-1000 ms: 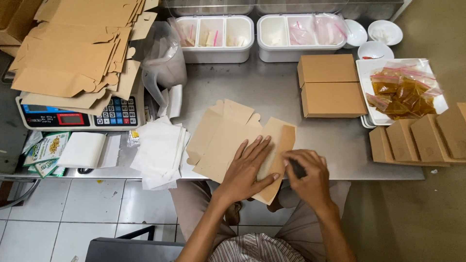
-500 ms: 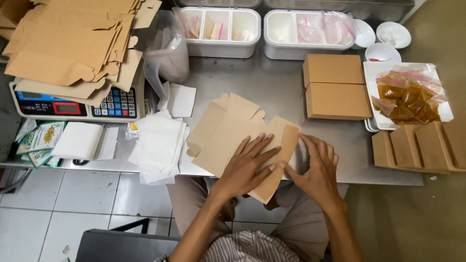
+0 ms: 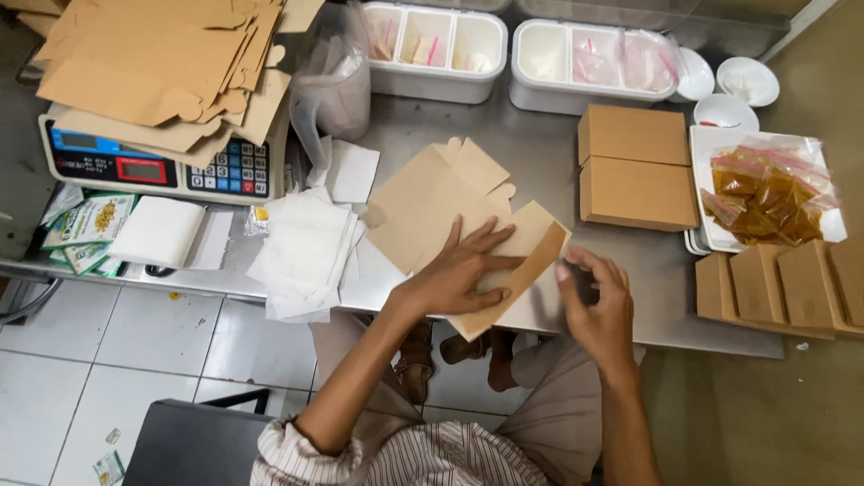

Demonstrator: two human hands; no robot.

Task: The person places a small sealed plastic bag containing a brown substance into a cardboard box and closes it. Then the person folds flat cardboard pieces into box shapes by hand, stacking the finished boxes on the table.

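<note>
A flat brown cardboard box blank (image 3: pixel 423 207) lies on the steel table (image 3: pixel 540 153) near its front edge. My left hand (image 3: pixel 459 270) presses down flat on it, fingers spread. The blank's right side panel (image 3: pixel 531 256) is folded up along a crease under my fingertips. My right hand (image 3: pixel 598 310) hovers just right of that raised panel, fingers curled and blurred. Its thumb is close to the panel's edge, and I cannot tell whether they touch.
A stack of flat blanks (image 3: pixel 162 63) rests on a weighing scale (image 3: pixel 135 166) at the left. White paper sheets (image 3: pixel 306 247) lie beside the blank. Two closed brown boxes (image 3: pixel 634 166), a tray of sauce bags (image 3: pixel 765 189) and folded boxes (image 3: pixel 783 288) sit to the right. White compartment containers (image 3: pixel 436 45) stand behind.
My right hand has drawn back from the blank's right side and curled its fingers. The side panel now stands folded up. My left hand stays pressed on the blank.
</note>
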